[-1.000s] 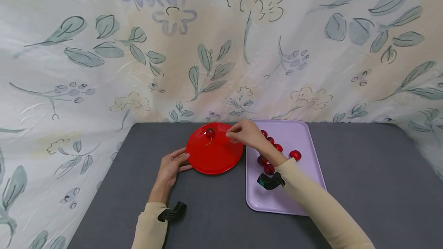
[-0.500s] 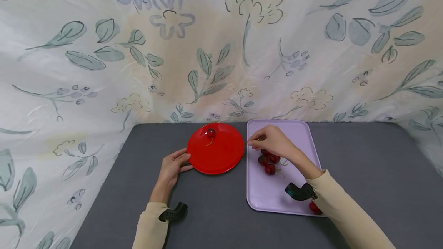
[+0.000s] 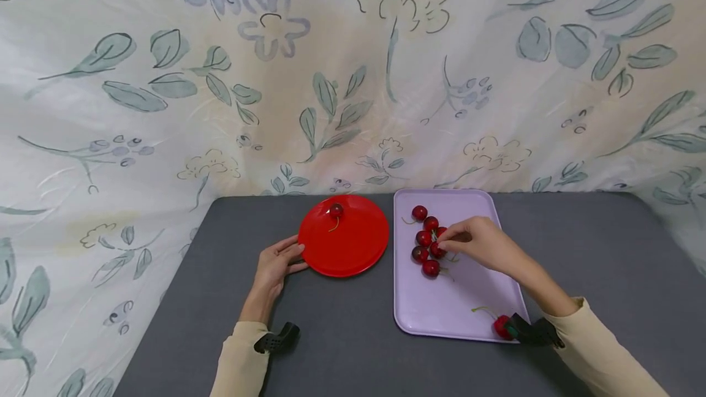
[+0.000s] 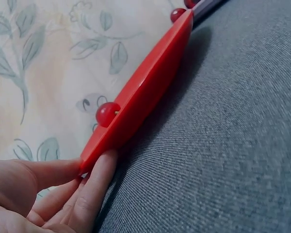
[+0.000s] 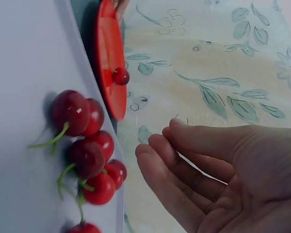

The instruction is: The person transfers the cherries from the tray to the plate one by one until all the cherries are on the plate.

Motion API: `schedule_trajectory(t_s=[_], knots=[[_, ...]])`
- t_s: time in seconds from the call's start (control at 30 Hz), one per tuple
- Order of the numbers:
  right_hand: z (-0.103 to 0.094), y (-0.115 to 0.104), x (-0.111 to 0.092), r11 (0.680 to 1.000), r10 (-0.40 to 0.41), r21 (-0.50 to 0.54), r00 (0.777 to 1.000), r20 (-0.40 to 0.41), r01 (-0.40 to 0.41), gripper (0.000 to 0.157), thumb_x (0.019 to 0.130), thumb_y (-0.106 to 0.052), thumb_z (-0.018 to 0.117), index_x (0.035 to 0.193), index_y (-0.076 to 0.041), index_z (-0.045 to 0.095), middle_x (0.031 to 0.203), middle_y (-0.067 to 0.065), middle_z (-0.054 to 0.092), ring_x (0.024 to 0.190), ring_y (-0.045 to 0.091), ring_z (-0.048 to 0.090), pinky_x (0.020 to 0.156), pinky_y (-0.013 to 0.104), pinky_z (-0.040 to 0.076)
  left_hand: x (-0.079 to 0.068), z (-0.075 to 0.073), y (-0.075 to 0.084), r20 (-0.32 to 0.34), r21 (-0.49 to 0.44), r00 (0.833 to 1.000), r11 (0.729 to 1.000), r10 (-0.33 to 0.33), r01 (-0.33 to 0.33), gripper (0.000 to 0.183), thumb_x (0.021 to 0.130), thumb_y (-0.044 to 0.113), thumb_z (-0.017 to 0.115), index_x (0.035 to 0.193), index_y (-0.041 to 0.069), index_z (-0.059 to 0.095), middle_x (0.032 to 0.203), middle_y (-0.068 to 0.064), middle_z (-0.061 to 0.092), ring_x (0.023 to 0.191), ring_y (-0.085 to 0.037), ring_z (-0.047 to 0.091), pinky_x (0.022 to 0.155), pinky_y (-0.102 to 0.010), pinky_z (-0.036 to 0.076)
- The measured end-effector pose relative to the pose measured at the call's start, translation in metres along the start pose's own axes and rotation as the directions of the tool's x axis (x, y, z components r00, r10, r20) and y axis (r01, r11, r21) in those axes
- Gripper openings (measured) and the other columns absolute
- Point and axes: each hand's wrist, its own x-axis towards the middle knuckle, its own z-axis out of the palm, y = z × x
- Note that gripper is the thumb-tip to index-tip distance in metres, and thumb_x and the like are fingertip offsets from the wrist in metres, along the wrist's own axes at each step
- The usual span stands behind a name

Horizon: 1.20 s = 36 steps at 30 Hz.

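Note:
My left hand (image 3: 274, 264) holds the near left edge of a round red plate (image 3: 353, 250), thumb at the rim and fingers against its side and underside in the left wrist view. One cherry (image 3: 336, 210) with its stem lies near the plate's back edge. Over a lilac tray (image 3: 441, 311), my right hand (image 3: 481, 242) has bent fingers, with thumb and fingertips near each other. In the right wrist view nothing shows between them. Several red cherries (image 5: 86, 158) with green stems lie clustered by the fingertips, which overlap a cherry (image 3: 437, 251) in the head view.
A lone cherry (image 3: 502, 327) lies at the tray's near right corner, close to the black wrist camera (image 3: 532, 331). Plate and tray stand side by side on a dark grey table (image 3: 342, 336). A floral cloth (image 3: 331, 78) hangs behind.
My right hand has moved right from over the plate's right edge to the cherries on the tray, uncovering those at the back. My left hand stays at the plate; its cherry has not moved.

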Motion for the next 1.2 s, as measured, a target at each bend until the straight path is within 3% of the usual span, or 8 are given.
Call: schedule_trajectory(t_s=[0.23,0.57,0.8,1.03,1.2], knots=[[-0.001,0.012,-0.025,0.998,0.010,-0.067,0.998,0.061,-0.006,0.012,0.085,-0.011,0.076,0.095,-0.004,0.077,0.088,0.001,0.072,0.077,0.012,0.064,0.067,0.023,0.058,0.001,0.001,0.001,0.000,-0.001,1.000,1.000,-0.004,0.004,0.044,0.095,0.003,0.063,0.137,-0.004,0.053,0.130,-0.026,0.059,0.085,-0.014,0.070,0.074,-0.035,0.061],[0.007,0.032,-0.051,0.988,0.149,-0.061,0.965,0.216,-0.139,0.013,0.082,-0.011,0.078,0.092,-0.003,0.077,0.084,0.000,0.073,0.074,0.011,0.063,0.066,0.025,0.058,0.000,-0.001,0.004,-0.008,0.008,1.000,1.000,0.005,-0.005,0.044,0.095,0.005,0.063,0.137,-0.003,0.053,0.129,-0.025,0.060,0.085,-0.014,0.070,0.075,-0.035,0.061],[0.013,0.037,-0.058,0.994,0.106,-0.041,0.971,0.213,-0.100,0.013,0.079,-0.014,0.081,0.088,-0.006,0.076,0.078,-0.005,0.070,0.067,0.004,0.059,0.062,0.021,0.056,0.000,0.002,0.005,-0.006,0.004,1.000,1.000,-0.007,0.007,0.043,0.095,0.006,0.064,0.136,-0.003,0.054,0.128,-0.023,0.061,0.084,-0.014,0.070,0.075,-0.035,0.061],[0.012,0.037,-0.064,0.993,0.115,-0.027,0.946,0.302,-0.112,0.016,0.079,-0.015,0.082,0.092,-0.006,0.076,0.081,-0.006,0.070,0.065,0.003,0.057,0.062,0.019,0.056,0.001,0.004,0.005,-0.003,0.004,1.000,1.000,-0.004,0.004,0.042,0.095,0.005,0.064,0.135,-0.002,0.055,0.128,-0.024,0.061,0.083,-0.015,0.071,0.075,-0.035,0.061],[0.012,0.035,-0.066,0.989,0.148,-0.041,0.940,0.309,-0.142,0.017,0.076,-0.011,0.083,0.091,-0.007,0.076,0.079,-0.006,0.068,0.064,0.005,0.054,0.058,0.020,0.054,0.002,0.002,0.004,-0.010,0.008,1.000,1.000,-0.007,0.007,0.042,0.095,0.005,0.064,0.135,-0.002,0.056,0.127,-0.024,0.061,0.083,-0.014,0.070,0.075,-0.034,0.061]])
